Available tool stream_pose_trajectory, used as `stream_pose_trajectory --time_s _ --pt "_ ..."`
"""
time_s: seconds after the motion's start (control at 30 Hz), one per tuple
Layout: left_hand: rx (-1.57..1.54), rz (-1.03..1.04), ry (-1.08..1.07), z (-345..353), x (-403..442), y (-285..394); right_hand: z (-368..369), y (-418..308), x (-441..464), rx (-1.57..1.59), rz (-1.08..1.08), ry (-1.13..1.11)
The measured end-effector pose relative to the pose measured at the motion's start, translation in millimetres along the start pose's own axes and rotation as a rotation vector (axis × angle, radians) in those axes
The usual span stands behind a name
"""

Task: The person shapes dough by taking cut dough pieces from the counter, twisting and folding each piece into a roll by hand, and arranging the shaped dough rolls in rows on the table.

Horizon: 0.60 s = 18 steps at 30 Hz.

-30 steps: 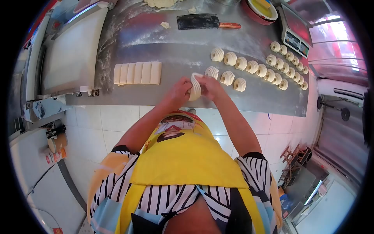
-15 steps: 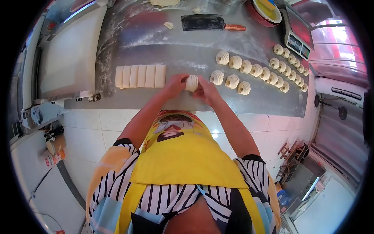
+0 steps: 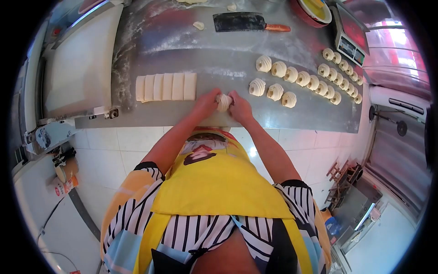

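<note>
Between my hands, just above the metal table (image 3: pixel 159 116), is a ridged, twisted dough roll (image 3: pixel 223 102). My left hand (image 3: pixel 208 103) grips its left side with curled fingers. On its other side my right hand (image 3: pixel 239 108) pinches the dough, also closed. To the left lies a row of cut dough strips (image 3: pixel 166 86), pressed side by side. Several shaped dough rolls (image 3: pixel 274 92) sit in rows to the right, the closest one (image 3: pixel 257 86) a short way from my right hand. The undersides of my fingers are hidden.
A cleaver (image 3: pixel 239 22) with a wooden handle lies at the back, near a dough scrap (image 3: pixel 198 25). A bowl of yellow contents (image 3: pixel 317 11) and a digital scale (image 3: pixel 350 48) stand at the back right. At the left is a machine with a pale flat surface (image 3: pixel 80 64).
The dough roll between my hands has turned and become rounder and more twisted. Both hands have moved slightly nearer to my body. The view has shifted a little.
</note>
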<state>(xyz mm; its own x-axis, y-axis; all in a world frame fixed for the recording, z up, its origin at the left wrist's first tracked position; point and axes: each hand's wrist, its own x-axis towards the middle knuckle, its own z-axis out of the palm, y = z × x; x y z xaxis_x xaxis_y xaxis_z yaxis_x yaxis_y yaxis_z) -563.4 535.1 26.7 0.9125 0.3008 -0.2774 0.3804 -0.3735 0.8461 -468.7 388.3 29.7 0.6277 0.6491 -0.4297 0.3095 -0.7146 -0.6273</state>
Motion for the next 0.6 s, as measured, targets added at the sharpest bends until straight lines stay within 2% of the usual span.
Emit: stream_pose_trajectory --time_s 0.07,0.17,0.27,0.37,0.47,0.6 --pt "-0.155 -0.204 -0.191 -8.6 2.3 6.6 -1.2 -0.2 -0.8 0.025 0.059 -0.033" --pt "-0.135 -0.256 -0.192 -9.9 6.1 4.4 -26.7 -5.0 4.1 0.569 0.233 -0.331" --pt "0.036 -0.147 -0.001 7.9 10.7 1.0 -7.5 11.3 17.3 0.283 0.047 -0.004" --pt "-0.092 -0.229 -0.064 1.0 11.2 5.0 1.6 8.7 24.8 -0.099 -0.024 0.174" --pt "-0.357 -0.330 -0.134 -2.3 19.7 -3.9 -5.8 -1.3 24.9 -0.100 0.072 0.120" --pt "-0.188 -0.340 -0.022 8.1 22.7 -5.1 -4.9 4.3 23.7 -0.011 0.078 0.073"
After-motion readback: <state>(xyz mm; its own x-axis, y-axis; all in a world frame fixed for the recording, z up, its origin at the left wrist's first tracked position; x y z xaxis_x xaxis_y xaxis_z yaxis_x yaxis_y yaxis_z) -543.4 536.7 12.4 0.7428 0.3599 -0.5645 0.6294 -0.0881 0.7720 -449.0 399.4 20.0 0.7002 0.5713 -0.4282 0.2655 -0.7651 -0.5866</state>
